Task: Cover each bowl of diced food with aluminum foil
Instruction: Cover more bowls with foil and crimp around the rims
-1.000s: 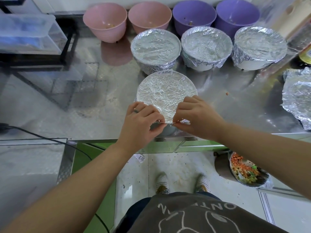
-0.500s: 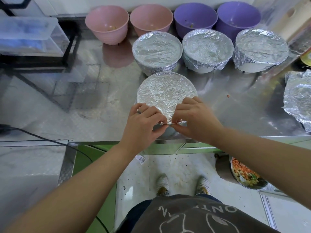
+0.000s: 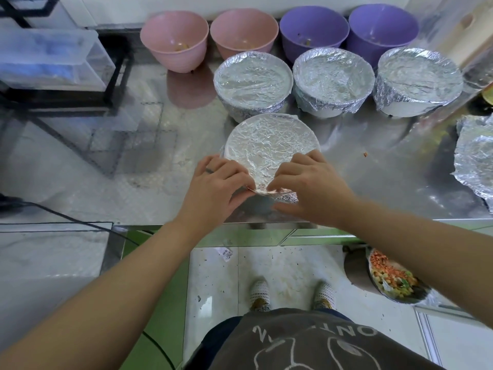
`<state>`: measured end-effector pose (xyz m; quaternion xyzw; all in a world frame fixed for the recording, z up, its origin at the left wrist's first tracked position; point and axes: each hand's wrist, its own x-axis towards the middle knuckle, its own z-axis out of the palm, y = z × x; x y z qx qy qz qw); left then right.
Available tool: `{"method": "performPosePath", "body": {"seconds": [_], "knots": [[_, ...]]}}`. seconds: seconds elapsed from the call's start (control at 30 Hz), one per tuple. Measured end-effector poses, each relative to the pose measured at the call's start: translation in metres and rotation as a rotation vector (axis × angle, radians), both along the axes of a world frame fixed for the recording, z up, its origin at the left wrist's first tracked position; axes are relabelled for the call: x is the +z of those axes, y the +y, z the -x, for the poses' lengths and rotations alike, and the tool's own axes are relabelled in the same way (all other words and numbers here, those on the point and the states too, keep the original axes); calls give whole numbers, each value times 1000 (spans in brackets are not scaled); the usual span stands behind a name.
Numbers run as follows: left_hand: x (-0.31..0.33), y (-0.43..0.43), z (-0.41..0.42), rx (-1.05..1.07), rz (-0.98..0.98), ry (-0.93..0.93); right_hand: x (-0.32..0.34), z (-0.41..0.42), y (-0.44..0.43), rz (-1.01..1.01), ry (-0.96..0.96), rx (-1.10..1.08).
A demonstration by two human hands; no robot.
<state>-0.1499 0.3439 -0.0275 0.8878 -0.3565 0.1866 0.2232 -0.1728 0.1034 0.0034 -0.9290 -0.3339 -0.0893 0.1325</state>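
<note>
A bowl topped with crinkled aluminum foil (image 3: 270,144) stands near the front edge of the steel counter (image 3: 373,182). My left hand (image 3: 217,188) and my right hand (image 3: 306,189) meet at its near rim, each pinching the foil edge with curled fingers. The bowl's own wall is hidden by foil and hands. Behind it stand three foil-covered bowls: left (image 3: 252,78), middle (image 3: 333,76), right (image 3: 418,77). Another foil-covered bowl (image 3: 477,161) sits cut off at the right edge.
Two pink bowls (image 3: 174,38) (image 3: 244,30) and two purple bowls (image 3: 313,29) (image 3: 382,26) line the back, uncovered, with scraps inside. A clear box on a black rack (image 3: 53,57) sits at left. A bin of diced food scraps (image 3: 392,276) stands on the floor at right.
Both hands stay at the near rim. My right hand has spread slightly right along the foil edge, and the pinched foil flap now lies folded lower over the rim.
</note>
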Motion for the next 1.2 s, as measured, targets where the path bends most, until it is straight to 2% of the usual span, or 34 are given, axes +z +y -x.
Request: {"method": "performPosePath", "body": {"seconds": [0.17,0.33,0.63,1.2], "knots": [[-4,-9,9,-1,-14,-13,-2,-6,-21,52,13,97],[-4,-18,10,29,35,-62,-6,-8,-16,10,-91,132],[-6,-24,11,87,30,-87,-12,-11,-10,-19,-145,101],[-2,-25,11,70,-20,-54,-18,-15,-1,-53,-188,50]]}}
